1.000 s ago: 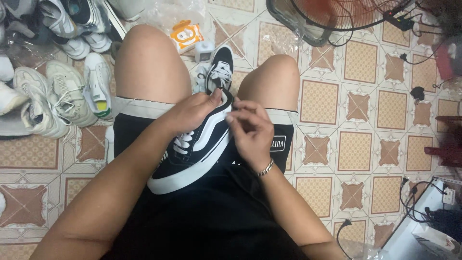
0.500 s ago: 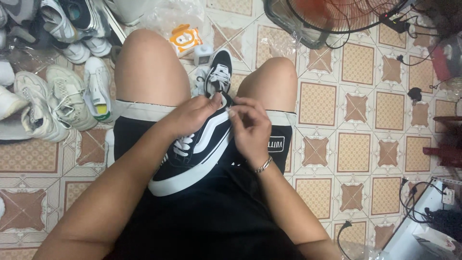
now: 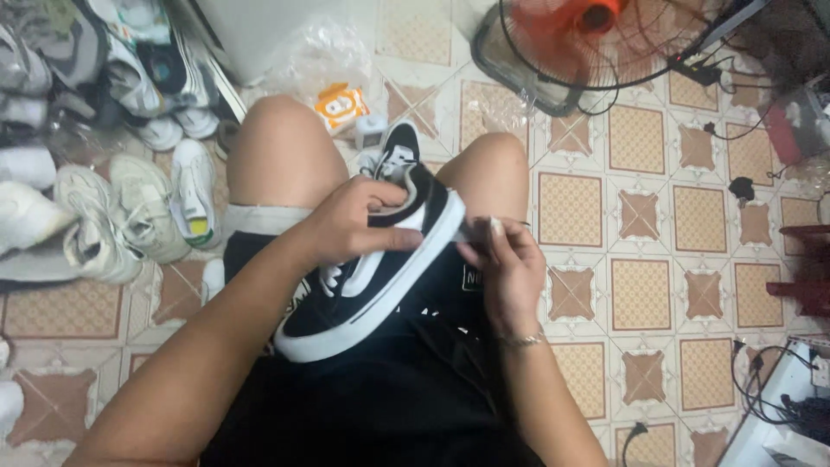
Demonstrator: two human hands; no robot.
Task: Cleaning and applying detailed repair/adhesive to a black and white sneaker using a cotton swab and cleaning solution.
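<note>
A person sits on a patterned tile floor with a black-and-white sneaker lying across the lap; its long axis runs on a diagonal, the toe down toward the person's left hip side of the picture and the heel up toward the knees. The left hand is clamped over the upper near the collar, thumb on the side panel and fingers curled over the top, so this hand carries the shoe; the right hand sits just beside the heel end, touching or all but touching the white sole rim, its fingers pinched together on something small and pale that is too blurred to name. The heel is thus the part that lies between the two hands, and the right hand is the nearer to it. Beyond the knees a second matching sneaker stands on the floor beside an orange-and-white packet; a heap of white sneakers lies on the left; a floor fan with orange blades stands at the top.
</note>
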